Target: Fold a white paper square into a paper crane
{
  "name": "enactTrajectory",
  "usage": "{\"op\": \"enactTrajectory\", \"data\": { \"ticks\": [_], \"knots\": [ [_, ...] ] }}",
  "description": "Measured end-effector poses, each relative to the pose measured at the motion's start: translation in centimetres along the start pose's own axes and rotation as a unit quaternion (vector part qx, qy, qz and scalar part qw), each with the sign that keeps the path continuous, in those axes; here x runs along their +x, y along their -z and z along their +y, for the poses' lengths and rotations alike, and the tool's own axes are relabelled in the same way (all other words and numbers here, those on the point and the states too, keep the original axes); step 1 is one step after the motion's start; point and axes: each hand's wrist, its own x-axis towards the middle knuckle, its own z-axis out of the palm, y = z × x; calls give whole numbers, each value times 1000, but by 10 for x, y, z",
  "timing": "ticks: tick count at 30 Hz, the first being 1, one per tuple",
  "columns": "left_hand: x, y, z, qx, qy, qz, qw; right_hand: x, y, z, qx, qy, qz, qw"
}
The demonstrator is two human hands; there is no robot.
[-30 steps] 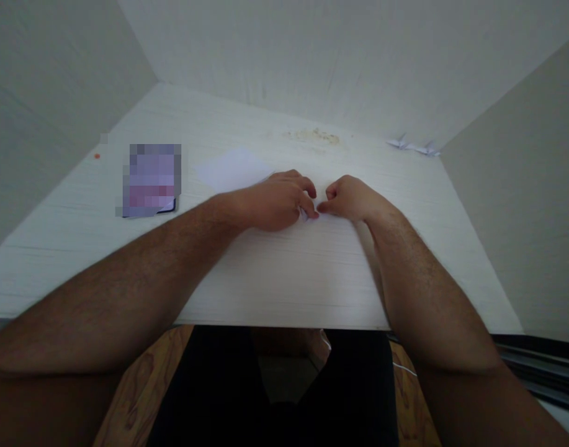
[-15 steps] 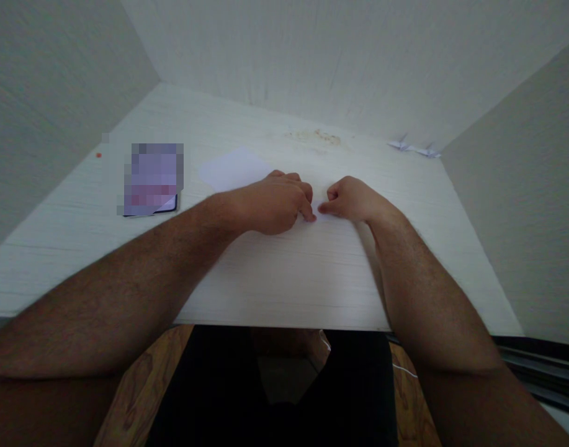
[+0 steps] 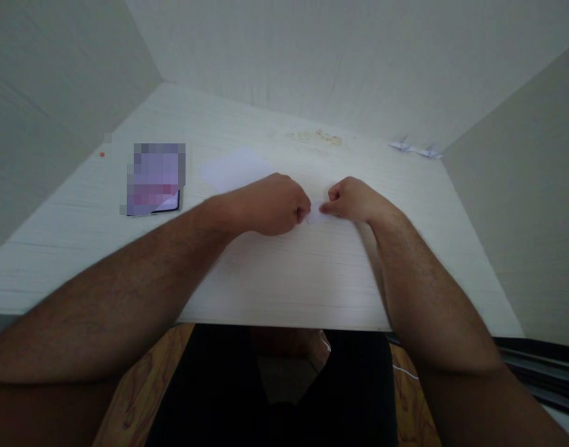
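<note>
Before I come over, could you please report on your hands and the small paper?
Right hand: touching small paper. Left hand: curled beside it, grip unclear. Larger sheet: just beyond left wrist.

The surface [image 3: 275,279] looks pale, matt and faintly streaked; near its far-right corner sit folded paper cranes [image 3: 414,149].

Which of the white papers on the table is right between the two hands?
The small piece, at the fingertips of the right hand. The larger sheet lies beyond the left hand, and the two folded shapes sit by the back wall.
</note>
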Motion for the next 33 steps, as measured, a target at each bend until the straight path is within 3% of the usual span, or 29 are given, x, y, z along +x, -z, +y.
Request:
{"op": "enactTrajectory", "data": {
  "ticks": [22, 28, 33],
  "knots": [
    [4, -7, -2, 22, -79, -13, 997, 2, -3, 6, 29, -7, 4, 1000],
    [2, -9, -5, 23, -62, -22, 998, 3, -11, 23, 120, 56, 30, 991],
    [3, -11, -7, 20, -72, -14, 997, -1, -15, 22, 187, 75, 43, 979]
  ]
}}
